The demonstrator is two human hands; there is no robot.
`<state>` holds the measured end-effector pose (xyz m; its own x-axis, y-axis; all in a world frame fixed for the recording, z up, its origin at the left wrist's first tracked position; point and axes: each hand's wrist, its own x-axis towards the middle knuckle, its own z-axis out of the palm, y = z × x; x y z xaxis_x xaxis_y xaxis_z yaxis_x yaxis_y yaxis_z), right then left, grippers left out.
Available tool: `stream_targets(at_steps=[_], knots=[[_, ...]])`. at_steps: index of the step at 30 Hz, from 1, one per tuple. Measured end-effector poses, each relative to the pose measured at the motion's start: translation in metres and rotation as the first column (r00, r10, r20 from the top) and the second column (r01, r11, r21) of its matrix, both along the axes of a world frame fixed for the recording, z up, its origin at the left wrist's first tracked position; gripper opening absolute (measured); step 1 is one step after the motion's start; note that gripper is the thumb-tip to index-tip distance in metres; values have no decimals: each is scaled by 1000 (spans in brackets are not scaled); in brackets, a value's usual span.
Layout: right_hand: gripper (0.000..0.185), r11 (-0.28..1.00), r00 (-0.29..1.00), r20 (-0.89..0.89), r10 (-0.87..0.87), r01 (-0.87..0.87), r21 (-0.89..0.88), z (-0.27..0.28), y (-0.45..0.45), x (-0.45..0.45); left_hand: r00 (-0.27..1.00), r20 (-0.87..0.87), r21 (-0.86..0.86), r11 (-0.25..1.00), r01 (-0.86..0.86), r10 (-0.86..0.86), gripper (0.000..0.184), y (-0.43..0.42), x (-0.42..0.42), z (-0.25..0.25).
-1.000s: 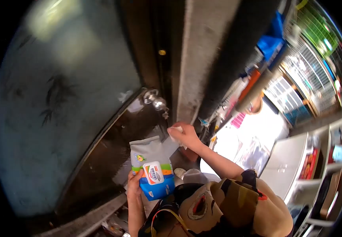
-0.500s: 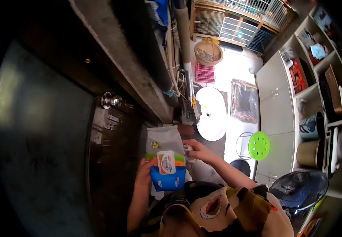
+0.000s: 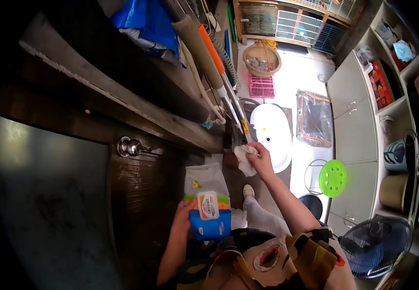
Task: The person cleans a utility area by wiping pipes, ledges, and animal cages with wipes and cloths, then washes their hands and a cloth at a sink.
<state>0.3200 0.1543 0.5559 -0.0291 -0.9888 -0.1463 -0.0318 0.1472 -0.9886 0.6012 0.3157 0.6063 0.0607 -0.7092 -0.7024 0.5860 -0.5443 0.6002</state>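
Left hand (image 3: pixel 184 214): fingers grasp the left edge of a soft blue-and-white plastic pack (image 3: pixel 213 229);
Right hand (image 3: pixel 261 162): fingers pinch a crumpled white sheet (image 3: pixel 244 160) beyond the pack's upper right corner;
Change: right hand is farther from the pack's right edge than before; sheet and pack are now well apart

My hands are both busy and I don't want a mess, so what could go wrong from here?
The blue, green and greyish-white plastic packet might tip or slip, since the left hand appears to grip it only along one side. The crumpled, thin white sheet could drop if the right hand loosens, as much of it sticks out past the grip.
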Motion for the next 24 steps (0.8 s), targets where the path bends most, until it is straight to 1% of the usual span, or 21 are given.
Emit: stream_targets(at_steps=[2, 4, 6, 7, 8, 10, 11, 14, 15, 17, 19, 22, 23, 24], knots=[[32, 990, 994, -104, -31, 16, -140, -4, -32, 20, 999, 9, -1, 1000, -31, 31, 43, -4, -6, 11], [30, 984, 983, -179, -40, 7, -179, 22, -52, 45, 998, -2, -28, 998, -59, 59, 44, -2, -8, 19], [28, 972, 992, -118, -41, 12, -234, 18, -75, 73, 993, 38, 12, 993, -117, 116, 45, -3, -14, 30], [27, 916, 976, -187, -113, 29, -401, 29, -83, 89, 988, 55, 28, 989, -147, 145, 45, -4, -16, 34], [32, 856, 980, -188, -69, -39, -516, 40, -91, 98, 987, 50, 55, 986, -158, 155, 46, -5, -17, 34], [39, 811, 977, -149, -150, 35, -583, 63, -104, 125, 985, 44, 105, 980, -172, 168, 47, -2, -16, 33], [43, 779, 974, -161, -156, 21, -627, 71, -111, 134, 984, 29, 107, 979, -176, 174, 49, 2, -12, 27], [42, 746, 976, -102, -192, 78, -661, 96, -139, 155, 977, 16, 126, 968, -215, 215, 52, 11, -10, 7], [41, 717, 967, -99, -235, 103, -689, 107, -150, 159, 974, 72, 225, 948, -226, 215, 50, 1, -21, 34], [40, 710, 972, -23, -235, 156, -686, 126, -167, 168, 978, 45, 198, 957, -209, 204, 50, 9, -15, 13], [36, 688, 963, 45, -267, 223, -691, 147, -176, 173, 985, -1, 135, 976, -172, 174, 48, 11, -11, 7], [34, 694, 961, 178, -213, 277, -664, 177, -184, 169, 982, -61, 143, 976, -166, 176, 46, 15, -4, -15], [31, 665, 954, 179, -240, 296, -686, 184, -189, 169, 983, -80, 98, 983, -157, 165, 44, 14, -3, -17], [31, 663, 951, 188, -247, 307, -683, 189, -192, 168, 986, -49, 126, 980, -152, 159, 44, 7, -5, -8]])
